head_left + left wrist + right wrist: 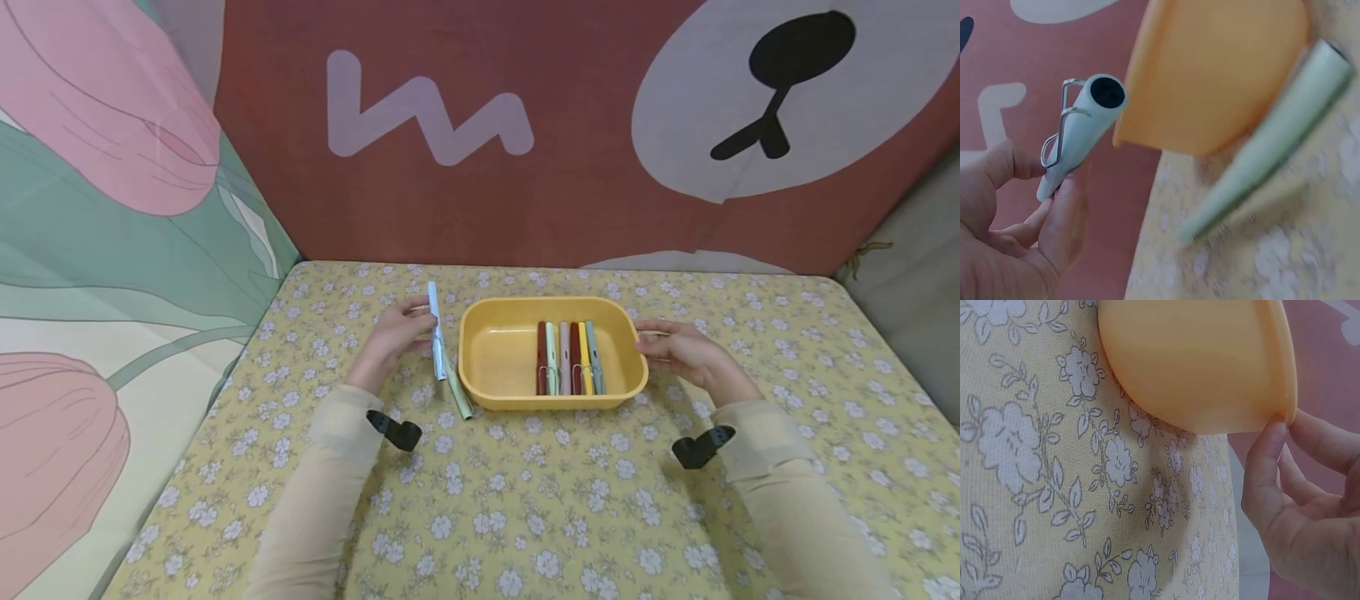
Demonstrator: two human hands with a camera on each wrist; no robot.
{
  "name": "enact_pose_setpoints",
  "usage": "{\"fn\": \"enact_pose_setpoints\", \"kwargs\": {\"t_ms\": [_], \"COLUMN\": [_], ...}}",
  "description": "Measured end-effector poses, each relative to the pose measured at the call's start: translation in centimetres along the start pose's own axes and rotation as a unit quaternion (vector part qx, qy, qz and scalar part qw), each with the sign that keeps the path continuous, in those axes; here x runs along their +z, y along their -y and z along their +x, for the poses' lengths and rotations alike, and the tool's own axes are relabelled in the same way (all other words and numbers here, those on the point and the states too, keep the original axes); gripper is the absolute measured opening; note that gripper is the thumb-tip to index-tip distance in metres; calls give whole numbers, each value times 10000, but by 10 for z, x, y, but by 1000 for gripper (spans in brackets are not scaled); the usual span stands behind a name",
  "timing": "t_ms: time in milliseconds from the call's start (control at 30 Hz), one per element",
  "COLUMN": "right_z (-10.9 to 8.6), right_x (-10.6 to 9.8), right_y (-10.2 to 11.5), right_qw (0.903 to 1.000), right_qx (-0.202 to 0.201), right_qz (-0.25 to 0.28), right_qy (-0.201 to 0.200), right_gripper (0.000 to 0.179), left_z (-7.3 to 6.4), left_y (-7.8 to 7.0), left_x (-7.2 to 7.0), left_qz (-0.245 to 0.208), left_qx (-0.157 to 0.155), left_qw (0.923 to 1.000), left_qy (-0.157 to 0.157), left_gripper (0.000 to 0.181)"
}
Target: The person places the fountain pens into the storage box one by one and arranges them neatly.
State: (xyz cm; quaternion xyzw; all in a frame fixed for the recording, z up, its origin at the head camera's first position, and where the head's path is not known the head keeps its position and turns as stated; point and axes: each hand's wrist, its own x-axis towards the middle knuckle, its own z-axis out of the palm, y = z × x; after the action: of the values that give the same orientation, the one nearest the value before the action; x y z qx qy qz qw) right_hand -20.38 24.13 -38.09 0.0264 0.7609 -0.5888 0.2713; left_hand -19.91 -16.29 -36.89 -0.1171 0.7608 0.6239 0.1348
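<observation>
A light blue pen [437, 332] with a wire clip is pinched between the thumb and fingers of my left hand [396, 333], raised beside the yellow tray's left end. In the left wrist view the pen [1085, 125] points its dark round end at the camera. Below it, a pale green pen [458, 392] leans against the outside of the tray [491, 400]. My right hand [686, 354] pinches the rim at the tray's right end; the right wrist view shows thumb and finger on that rim [1291, 394]. Inside the tray's right half, several pens [565, 358] lie side by side.
A yellow flowered cloth [525, 500] covers the table. Behind it hangs a reddish-brown printed backdrop [450, 217], with a tulip-patterned one [112, 250] along the left side. A grey fabric [915, 275] hangs at the right.
</observation>
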Motion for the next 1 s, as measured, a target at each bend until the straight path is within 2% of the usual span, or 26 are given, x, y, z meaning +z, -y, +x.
{"fn": "enact_pose_setpoints", "kwargs": {"t_ms": [233, 500, 1000], "right_z": [0, -1, -1], "right_x": [0, 0, 0], "right_y": [1, 1, 0], "right_qw": [10000, 10000, 10000], "right_qx": [-2, -28, -57], "right_qz": [-21, -35, 27], "right_qy": [18, 38, 61], "right_gripper": [67, 67, 67], "left_z": [-4, -4, 0], "left_y": [-12, -18, -15], "left_x": [8, 28, 68], "left_qz": [-333, -936, -836], "left_qx": [176, 420, 701], "left_qw": [9993, 9946, 9940], "left_qy": [59, -125, 108], "left_gripper": [57, 54, 50]}}
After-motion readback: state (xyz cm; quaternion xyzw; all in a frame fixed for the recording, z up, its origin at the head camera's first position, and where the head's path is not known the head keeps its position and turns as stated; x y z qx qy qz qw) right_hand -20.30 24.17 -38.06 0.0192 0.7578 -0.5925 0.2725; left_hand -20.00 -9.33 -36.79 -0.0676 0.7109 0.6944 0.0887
